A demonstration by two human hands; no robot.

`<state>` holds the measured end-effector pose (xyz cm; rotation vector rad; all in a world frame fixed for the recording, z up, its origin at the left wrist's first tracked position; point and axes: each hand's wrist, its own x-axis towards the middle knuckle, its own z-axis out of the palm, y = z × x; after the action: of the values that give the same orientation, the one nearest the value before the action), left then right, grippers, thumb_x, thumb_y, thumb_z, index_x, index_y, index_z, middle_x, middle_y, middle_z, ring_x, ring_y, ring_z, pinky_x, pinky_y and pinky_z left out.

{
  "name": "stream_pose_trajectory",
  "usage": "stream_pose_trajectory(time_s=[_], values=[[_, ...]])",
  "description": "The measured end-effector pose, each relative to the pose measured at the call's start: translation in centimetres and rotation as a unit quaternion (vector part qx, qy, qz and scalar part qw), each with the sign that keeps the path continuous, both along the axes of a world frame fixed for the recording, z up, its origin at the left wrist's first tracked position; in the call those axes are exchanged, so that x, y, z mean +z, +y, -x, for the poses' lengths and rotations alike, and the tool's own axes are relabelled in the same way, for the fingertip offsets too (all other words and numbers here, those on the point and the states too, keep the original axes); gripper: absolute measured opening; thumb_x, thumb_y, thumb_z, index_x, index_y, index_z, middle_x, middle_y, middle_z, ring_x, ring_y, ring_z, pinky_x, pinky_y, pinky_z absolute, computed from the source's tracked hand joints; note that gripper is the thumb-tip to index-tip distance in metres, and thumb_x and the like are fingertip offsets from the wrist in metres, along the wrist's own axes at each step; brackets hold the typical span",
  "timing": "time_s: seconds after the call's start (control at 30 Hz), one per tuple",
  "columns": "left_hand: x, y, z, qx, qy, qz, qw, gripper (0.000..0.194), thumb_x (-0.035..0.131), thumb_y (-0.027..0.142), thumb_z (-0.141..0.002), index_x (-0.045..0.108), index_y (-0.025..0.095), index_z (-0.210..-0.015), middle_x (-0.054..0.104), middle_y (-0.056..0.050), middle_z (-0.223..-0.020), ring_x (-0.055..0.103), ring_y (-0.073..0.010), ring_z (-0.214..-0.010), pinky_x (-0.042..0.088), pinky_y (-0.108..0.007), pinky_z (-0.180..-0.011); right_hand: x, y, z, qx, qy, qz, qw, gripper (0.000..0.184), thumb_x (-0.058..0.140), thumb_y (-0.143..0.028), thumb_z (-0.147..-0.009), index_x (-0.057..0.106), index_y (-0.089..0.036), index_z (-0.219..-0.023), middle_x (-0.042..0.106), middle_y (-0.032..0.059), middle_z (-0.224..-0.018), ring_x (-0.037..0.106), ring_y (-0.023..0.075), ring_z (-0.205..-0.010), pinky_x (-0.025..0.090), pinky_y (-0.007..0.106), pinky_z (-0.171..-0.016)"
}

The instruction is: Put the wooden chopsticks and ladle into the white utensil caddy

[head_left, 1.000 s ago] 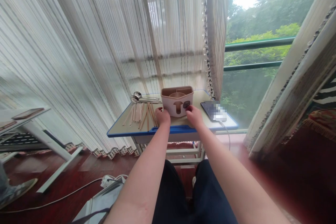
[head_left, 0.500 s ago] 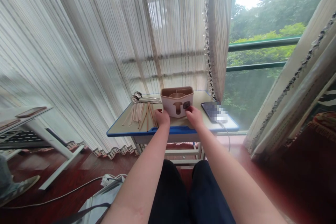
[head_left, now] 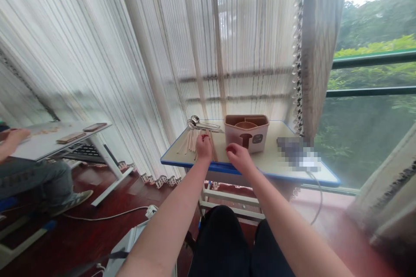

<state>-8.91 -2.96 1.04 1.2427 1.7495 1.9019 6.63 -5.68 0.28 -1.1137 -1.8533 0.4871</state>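
Note:
My left hand [head_left: 204, 147] is over a spread of pale wooden chopsticks [head_left: 191, 142], its fingers curled together; whether a stick is between them is hidden. Darker brown chopsticks [head_left: 213, 149] lie just right of that hand. My right hand [head_left: 239, 154] hovers in front of a utensil holder [head_left: 255, 143], fingers loosely curled with nothing seen in them. The holder is whitish with a brown inside, a round compartment and a divider, and stands upright. Two metal ladle-like spoons [head_left: 192, 124], at least one slotted, lie behind the pale sticks, handles pointing right.
A small blue-edged table [head_left: 266, 165] carries these things. At its right lies a dark, partly blurred-out device with a white cable [head_left: 321, 194]. Another person's hand [head_left: 14, 138] is over a white table [head_left: 39, 147] at left. Curtains hang behind.
The view has turned left, so the table sits further right. Both hands have come away from the holder's sides: the left is over the pale chopsticks, the right in front of the holder.

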Motion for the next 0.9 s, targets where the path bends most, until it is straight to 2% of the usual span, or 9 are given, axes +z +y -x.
stream_pose_trajectory(time_s=[0.1, 0.2, 0.33, 0.5, 0.57, 0.63, 0.77, 0.9], values=[[-0.5, -0.4, 1.2, -0.024, -0.004, -0.010, 1.000, 0.023, 0.034, 0.029, -0.082, 0.055, 0.019, -0.083, 0.064, -0.003, -0.081, 0.061, -0.0140, -0.078, 0.048, -0.027, -0.072, -0.1, 0.0, 3.3, 0.032, -0.047, -0.008, 0.998, 0.020, 0.048, -0.020, -0.072, 0.064, -0.020, -0.084, 0.067, 0.0027, -0.079, 0.059, 0.0165, -0.075, 0.042, 0.025, -0.070], [-1.2, -0.7, 1.6, -0.048, 0.005, -0.007, 0.999, 0.023, 0.039, 0.031, -0.082, 0.057, 0.019, -0.075, 0.065, -0.003, -0.076, 0.062, -0.0150, -0.074, 0.048, -0.027, -0.071, -0.4, 0.7, 4.7, 0.036, -0.066, -0.001, 0.997, 0.019, 0.051, -0.021, -0.073, 0.065, -0.019, -0.086, 0.067, 0.0042, -0.079, 0.059, 0.0170, -0.072, 0.041, 0.025, -0.068], [-2.2, -0.5, 1.8, -0.091, 0.054, -0.003, 0.994, 0.023, 0.044, 0.033, -0.082, 0.061, 0.021, -0.073, 0.065, -0.003, -0.075, 0.062, -0.0163, -0.076, 0.047, -0.029, -0.075, -1.1, 1.5, 4.4, 0.051, -0.084, 0.004, 0.995, 0.027, 0.052, -0.021, -0.074, 0.064, -0.019, -0.098, 0.067, 0.0043, -0.083, 0.059, 0.0161, -0.072, 0.042, 0.025, -0.068], [-2.7, 0.4, 2.5, -0.128, -0.093, -0.005, 0.987, 0.025, 0.043, 0.032, -0.083, 0.061, 0.019, -0.071, 0.066, -0.005, -0.074, 0.063, -0.0151, -0.073, 0.051, -0.029, -0.072, -1.4, 1.5, 4.0, 0.039, -0.134, -0.005, 0.990, 0.021, 0.050, -0.020, -0.074, 0.067, -0.018, -0.087, 0.066, 0.0064, -0.082, 0.059, 0.0184, -0.077, 0.041, 0.026, -0.070], [-2.6, 0.5, 2.6, -0.132, -0.130, 0.002, 0.983, 0.024, 0.044, 0.030, -0.082, 0.061, 0.018, -0.071, 0.066, -0.005, -0.074, 0.063, -0.0149, -0.073, 0.051, -0.030, -0.072, -1.4, 1.3, 4.2, 0.015, -0.152, -0.012, 0.988, 0.024, 0.050, -0.019, -0.074, 0.067, -0.018, -0.090, 0.065, 0.0068, -0.085, 0.059, 0.0189, -0.078, 0.040, 0.026, -0.070], [-2.5, 0.4, 2.6, -0.135, -0.144, 0.016, 0.980, 0.022, 0.047, 0.029, -0.079, 0.063, 0.017, -0.070, 0.067, -0.006, -0.075, 0.064, -0.0156, -0.074, 0.051, -0.031, -0.074, -1.4, 1.0, 4.4, -0.008, -0.173, -0.021, 0.985, 0.024, 0.049, -0.021, -0.075, 0.067, -0.019, -0.092, 0.065, 0.0074, -0.089, 0.059, 0.0188, -0.077, 0.039, 0.026, -0.068], [-2.3, 0.7, 2.6, -0.145, -0.144, 0.038, 0.978, 0.022, 0.048, 0.030, -0.078, 0.064, 0.016, -0.072, 0.068, -0.007, -0.076, 0.064, -0.0159, -0.075, 0.051, -0.032, -0.076, -1.3, 0.7, 4.8, -0.039, -0.221, -0.024, 0.974, 0.020, 0.047, -0.027, -0.080, 0.066, -0.019, -0.081, 0.063, 0.0082, -0.085, 0.058, 0.0176, -0.071, 0.036, 0.027, -0.062], [-2.1, 1.9, 2.7, -0.160, -0.130, 0.061, 0.977, 0.026, 0.047, 0.030, -0.078, 0.064, 0.015, -0.066, 0.067, -0.007, -0.071, 0.064, -0.0147, -0.070, 0.051, -0.030, -0.074, -1.1, 0.9, 5.1, -0.059, -0.243, -0.008, 0.968, 0.020, 0.049, -0.031, -0.080, 0.063, -0.019, -0.088, 0.062, 0.0083, -0.090, 0.058, 0.0184, -0.073, 0.034, 0.027, -0.060]])
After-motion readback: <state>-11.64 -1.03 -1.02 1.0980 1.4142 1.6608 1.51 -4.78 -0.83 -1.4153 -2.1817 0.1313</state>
